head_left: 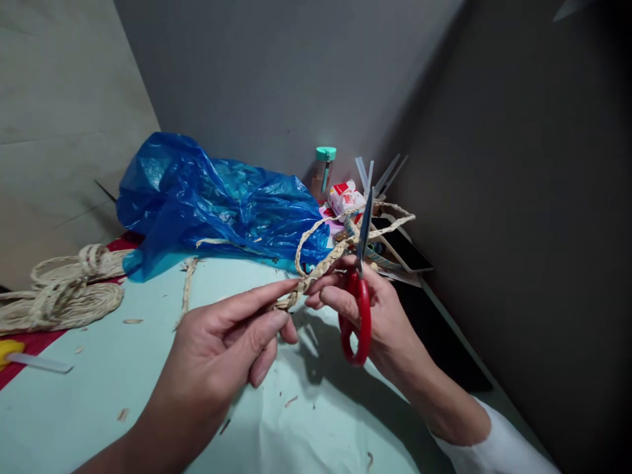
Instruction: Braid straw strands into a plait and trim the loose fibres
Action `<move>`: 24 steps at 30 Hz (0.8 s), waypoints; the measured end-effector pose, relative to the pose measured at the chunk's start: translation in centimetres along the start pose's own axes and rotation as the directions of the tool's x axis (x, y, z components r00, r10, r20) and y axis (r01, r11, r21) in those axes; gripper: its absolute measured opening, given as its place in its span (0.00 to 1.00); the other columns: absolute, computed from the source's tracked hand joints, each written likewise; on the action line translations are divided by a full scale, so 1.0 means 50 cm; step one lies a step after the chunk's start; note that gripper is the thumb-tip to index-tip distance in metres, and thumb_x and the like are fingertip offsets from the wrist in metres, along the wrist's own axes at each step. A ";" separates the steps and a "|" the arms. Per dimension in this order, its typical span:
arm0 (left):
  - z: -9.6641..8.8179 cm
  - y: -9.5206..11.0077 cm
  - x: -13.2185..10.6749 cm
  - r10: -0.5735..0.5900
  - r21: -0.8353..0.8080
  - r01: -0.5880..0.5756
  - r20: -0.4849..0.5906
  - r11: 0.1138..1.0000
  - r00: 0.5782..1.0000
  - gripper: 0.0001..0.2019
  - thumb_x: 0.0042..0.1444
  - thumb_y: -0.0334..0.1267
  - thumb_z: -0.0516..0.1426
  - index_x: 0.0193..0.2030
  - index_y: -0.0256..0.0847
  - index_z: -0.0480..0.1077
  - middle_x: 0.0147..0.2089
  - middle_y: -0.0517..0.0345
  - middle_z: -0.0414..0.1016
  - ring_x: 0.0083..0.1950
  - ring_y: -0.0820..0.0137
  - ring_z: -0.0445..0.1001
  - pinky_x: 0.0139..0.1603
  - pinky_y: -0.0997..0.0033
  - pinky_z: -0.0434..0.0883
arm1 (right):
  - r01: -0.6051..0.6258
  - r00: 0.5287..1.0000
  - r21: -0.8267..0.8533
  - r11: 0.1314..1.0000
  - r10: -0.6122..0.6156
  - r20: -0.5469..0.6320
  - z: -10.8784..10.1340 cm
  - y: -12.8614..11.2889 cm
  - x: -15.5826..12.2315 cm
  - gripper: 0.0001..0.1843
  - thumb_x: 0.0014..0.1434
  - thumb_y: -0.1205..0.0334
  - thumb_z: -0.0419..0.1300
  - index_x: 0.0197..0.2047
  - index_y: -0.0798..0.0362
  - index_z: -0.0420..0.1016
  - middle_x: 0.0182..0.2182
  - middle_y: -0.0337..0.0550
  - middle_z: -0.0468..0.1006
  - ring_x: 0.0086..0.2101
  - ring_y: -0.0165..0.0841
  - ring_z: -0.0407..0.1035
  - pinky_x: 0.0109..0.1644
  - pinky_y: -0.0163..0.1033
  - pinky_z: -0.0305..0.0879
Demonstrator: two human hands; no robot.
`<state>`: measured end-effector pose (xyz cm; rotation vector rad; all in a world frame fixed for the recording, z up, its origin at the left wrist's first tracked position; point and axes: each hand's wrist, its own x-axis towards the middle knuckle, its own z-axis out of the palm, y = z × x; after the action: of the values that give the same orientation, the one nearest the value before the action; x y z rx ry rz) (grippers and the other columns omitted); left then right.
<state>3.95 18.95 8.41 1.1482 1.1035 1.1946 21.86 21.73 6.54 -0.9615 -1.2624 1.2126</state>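
A pale braided straw cord (pixel 323 263) runs between my two hands and loops out beyond them at the upper right. My left hand (pixel 237 342) pinches one end of the braid between thumb and fingers. In my right hand (pixel 375 306) are red-handled scissors (pixel 363 309), held upright with the blades together and pointing up. The fingers of that hand also reach the braid, partly hidden behind the scissors. Both hands are above the pale green table surface (pixel 162 368).
A crumpled blue plastic bag (pixel 222 204) lies at the back. Coiled braided cords (pixel 74 293) and a yellow-handled tool (pixel 12 352) lie at the left. A green-lidded bottle (pixel 324 168), a white-and-red packet (pixel 345 197) and a dark-screened tablet (pixel 407 247) stand near the wall corner.
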 end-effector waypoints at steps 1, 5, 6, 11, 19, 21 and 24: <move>0.005 -0.002 -0.002 0.029 0.038 -0.028 -0.023 0.999 0.999 0.11 0.54 0.33 0.64 0.43 0.44 0.84 0.26 0.56 0.78 0.19 0.79 0.62 0.20 0.79 0.61 | 0.006 1.000 0.050 0.999 -0.006 0.005 0.002 -0.001 -0.002 0.16 0.52 0.55 0.71 0.38 0.51 0.72 0.32 0.39 0.80 0.34 0.33 0.77 0.42 0.39 0.72; 0.024 -0.009 -0.005 0.168 0.150 -0.154 -0.085 0.977 0.982 0.08 0.51 0.29 0.65 0.36 0.43 0.84 0.25 0.57 0.80 0.17 0.76 0.64 0.21 0.76 0.64 | -0.018 1.000 0.214 0.977 0.017 0.008 0.004 0.001 -0.009 0.16 0.51 0.59 0.72 0.40 0.50 0.72 0.35 0.38 0.82 0.34 0.31 0.76 0.42 0.37 0.72; 0.027 -0.010 -0.006 0.194 0.177 -0.177 -0.086 0.968 0.977 0.08 0.50 0.28 0.65 0.35 0.43 0.84 0.24 0.58 0.80 0.17 0.75 0.65 0.22 0.75 0.65 | -0.031 1.000 0.257 0.966 0.030 0.009 0.004 0.002 -0.010 0.17 0.50 0.60 0.73 0.41 0.50 0.72 0.34 0.38 0.82 0.33 0.30 0.76 0.42 0.37 0.72; 0.027 -0.017 -0.004 0.263 0.302 -0.236 -0.053 0.924 0.963 0.07 0.51 0.29 0.65 0.34 0.45 0.82 0.23 0.61 0.79 0.18 0.75 0.66 0.24 0.76 0.65 | -0.055 0.998 0.310 0.949 0.050 0.025 -0.002 0.002 -0.011 0.18 0.51 0.61 0.73 0.42 0.51 0.72 0.31 0.36 0.81 0.32 0.28 0.75 0.40 0.34 0.71; 0.003 -0.024 0.008 0.227 0.410 -0.256 0.119 0.876 0.967 0.03 0.55 0.38 0.64 0.33 0.45 0.81 0.25 0.58 0.79 0.20 0.73 0.69 0.23 0.77 0.64 | 0.096 0.992 0.155 0.983 -0.081 -0.099 -0.020 -0.016 -0.006 0.12 0.53 0.60 0.71 0.35 0.52 0.72 0.27 0.34 0.75 0.27 0.27 0.70 0.33 0.33 0.68; 0.002 -0.026 0.009 0.216 0.415 -0.251 0.130 0.875 0.968 0.04 0.56 0.39 0.64 0.34 0.44 0.82 0.24 0.58 0.78 0.21 0.72 0.70 0.23 0.77 0.65 | 0.100 0.989 0.117 0.988 -0.086 -0.118 -0.026 -0.017 -0.004 0.12 0.53 0.59 0.71 0.35 0.52 0.72 0.26 0.34 0.74 0.27 0.27 0.69 0.32 0.33 0.67; 0.001 -0.026 0.014 0.185 0.402 -0.243 0.177 0.883 0.967 0.06 0.58 0.39 0.62 0.36 0.44 0.81 0.24 0.57 0.77 0.23 0.70 0.73 0.26 0.76 0.67 | 0.129 0.985 0.116 0.985 -0.113 -0.133 -0.030 -0.016 0.000 0.12 0.52 0.60 0.71 0.34 0.52 0.72 0.26 0.34 0.73 0.26 0.27 0.68 0.32 0.33 0.66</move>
<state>4.16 19.60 7.12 1.6980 1.1863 1.0507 23.43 21.78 7.18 -0.8449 -1.1163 1.1046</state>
